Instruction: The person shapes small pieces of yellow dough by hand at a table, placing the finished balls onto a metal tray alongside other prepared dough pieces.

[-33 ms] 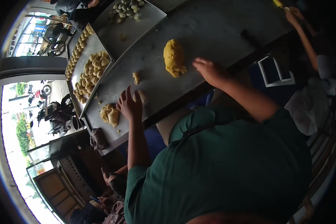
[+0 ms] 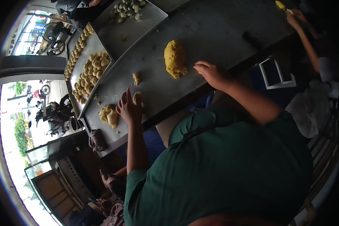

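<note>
The left hand (image 2: 129,108) is pressing, fingers spread, on a small pale dough disc (image 2: 138,97) below-left of the large yellow dough mound (image 2: 174,59); the right hand (image 2: 211,73), loosely curled and empty, is resting on the grey metal worktop (image 2: 214,30) right of that mound.

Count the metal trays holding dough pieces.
2. One tray of pale dough balls lies left of the table; another tray with greenish pieces sits beyond it. More may lie outside view.
</note>
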